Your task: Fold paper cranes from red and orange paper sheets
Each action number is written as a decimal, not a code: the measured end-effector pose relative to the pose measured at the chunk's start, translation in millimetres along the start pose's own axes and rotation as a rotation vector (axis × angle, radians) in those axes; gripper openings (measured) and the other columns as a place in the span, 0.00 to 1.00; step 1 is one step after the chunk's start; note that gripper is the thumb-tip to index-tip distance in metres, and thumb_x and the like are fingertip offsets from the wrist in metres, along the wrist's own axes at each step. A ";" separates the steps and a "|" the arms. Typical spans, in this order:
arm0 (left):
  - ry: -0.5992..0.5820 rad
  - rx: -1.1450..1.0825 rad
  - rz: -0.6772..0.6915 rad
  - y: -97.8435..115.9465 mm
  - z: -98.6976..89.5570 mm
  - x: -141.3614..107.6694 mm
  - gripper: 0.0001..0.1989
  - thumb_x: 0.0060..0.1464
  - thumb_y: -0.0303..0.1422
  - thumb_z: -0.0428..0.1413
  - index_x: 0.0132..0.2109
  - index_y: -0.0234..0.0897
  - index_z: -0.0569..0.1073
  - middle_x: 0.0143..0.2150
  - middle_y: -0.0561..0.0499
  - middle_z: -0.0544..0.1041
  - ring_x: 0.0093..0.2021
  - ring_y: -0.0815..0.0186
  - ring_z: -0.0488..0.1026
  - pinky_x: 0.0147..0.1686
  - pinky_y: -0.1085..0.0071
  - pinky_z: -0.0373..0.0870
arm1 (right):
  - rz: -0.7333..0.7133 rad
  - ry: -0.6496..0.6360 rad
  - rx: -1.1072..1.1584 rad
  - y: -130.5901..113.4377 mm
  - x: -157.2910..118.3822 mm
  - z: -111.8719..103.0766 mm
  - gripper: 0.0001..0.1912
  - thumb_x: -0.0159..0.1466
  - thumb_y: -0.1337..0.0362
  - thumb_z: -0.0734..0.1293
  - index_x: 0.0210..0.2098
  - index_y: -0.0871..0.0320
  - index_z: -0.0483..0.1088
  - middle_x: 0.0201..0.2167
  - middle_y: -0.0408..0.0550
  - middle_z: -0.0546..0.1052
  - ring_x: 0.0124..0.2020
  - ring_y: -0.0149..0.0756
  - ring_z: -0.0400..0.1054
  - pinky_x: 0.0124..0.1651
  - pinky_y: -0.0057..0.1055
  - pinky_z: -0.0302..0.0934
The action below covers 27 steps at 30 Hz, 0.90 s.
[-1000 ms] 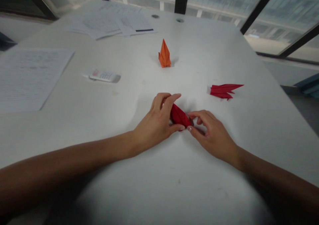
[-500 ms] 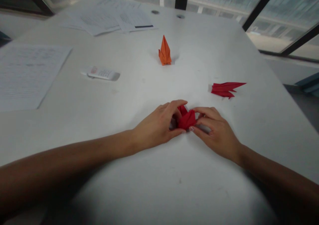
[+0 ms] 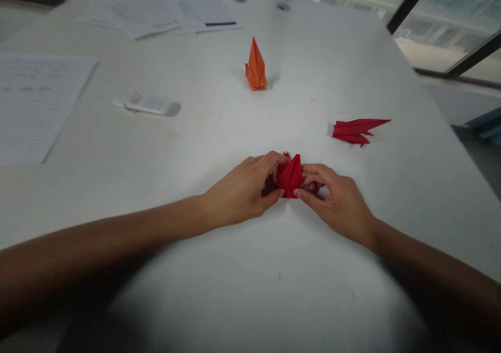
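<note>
Between my two hands is a folded red paper piece (image 3: 290, 178), low over the white table (image 3: 250, 280). My left hand (image 3: 250, 186) pinches its left side, thumb at the lower edge and fingers behind, partly hiding it. On the other side my right hand (image 3: 336, 199) grips the right edge with thumb and fingertips. One folded point of the paper stands up. Beyond my right hand lies a second red folded paper piece (image 3: 354, 131) with long pointed ends. Farther back stands an orange folded paper piece (image 3: 255, 70), its tall point upward.
A white tube (image 3: 151, 105) with a clear cap lies left of the middle. Printed sheets (image 3: 156, 9) overlap at the back left, and another sheet (image 3: 43, 100) lies at the left. Two round table holes (image 3: 283, 7) sit near the windows.
The red paper in my hands has turned more upright, its point now showing higher. My hands stay on it. The whole view has tilted downward a little.
</note>
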<state>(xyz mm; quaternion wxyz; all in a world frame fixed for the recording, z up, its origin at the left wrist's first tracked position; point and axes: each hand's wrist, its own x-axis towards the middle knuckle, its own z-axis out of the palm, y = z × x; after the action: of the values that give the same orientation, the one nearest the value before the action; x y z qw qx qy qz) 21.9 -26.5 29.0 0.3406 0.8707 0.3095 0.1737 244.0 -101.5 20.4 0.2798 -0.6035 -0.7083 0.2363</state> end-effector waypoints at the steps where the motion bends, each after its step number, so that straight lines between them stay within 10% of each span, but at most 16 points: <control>1: 0.000 0.003 0.002 0.3 0.0 0.3 0.19 0.59 0.32 0.60 0.55 0.39 0.66 0.44 0.49 0.81 0.42 0.60 0.79 0.46 0.63 0.71 | 0.010 -0.009 0.015 -1.0 0.8 0.0 0.18 0.64 0.66 0.71 0.53 0.50 0.69 0.35 0.43 0.81 0.35 0.40 0.74 0.38 0.36 0.66; 13: 0.032 0.045 0.035 0.9 2.0 2.5 0.21 0.57 0.31 0.60 0.56 0.38 0.67 0.40 0.51 0.79 0.40 0.61 0.76 0.44 0.64 0.70 | -0.008 -0.052 -0.002 -7.5 3.8 1.5 0.29 0.63 0.70 0.69 0.62 0.51 0.61 0.34 0.41 0.78 0.33 0.37 0.72 0.42 0.38 0.65; 18: 0.006 0.015 -0.003 3.6 0.8 3.9 0.25 0.57 0.30 0.60 0.60 0.36 0.64 0.40 0.49 0.80 0.39 0.61 0.76 0.43 0.65 0.69 | -0.053 0.043 0.040 0.8 0.3 8.2 0.37 0.63 0.68 0.69 0.68 0.48 0.52 0.50 0.49 0.75 0.34 0.36 0.70 0.43 0.41 0.69; 27: 0.067 0.015 -0.010 -0.1 1.9 -0.3 0.33 0.56 0.28 0.60 0.66 0.39 0.60 0.47 0.48 0.77 0.50 0.58 0.73 0.51 0.62 0.71 | -0.240 -0.023 -0.130 -0.3 -1.4 3.5 0.09 0.67 0.61 0.72 0.42 0.52 0.69 0.47 0.51 0.74 0.46 0.45 0.71 0.52 0.47 0.67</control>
<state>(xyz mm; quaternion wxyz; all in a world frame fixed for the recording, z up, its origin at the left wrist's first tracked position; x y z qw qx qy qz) 22.7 -27.6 27.5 0.3242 0.8655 0.3262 0.1985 241.5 -102.9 17.8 0.2581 -0.5284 -0.7926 0.1615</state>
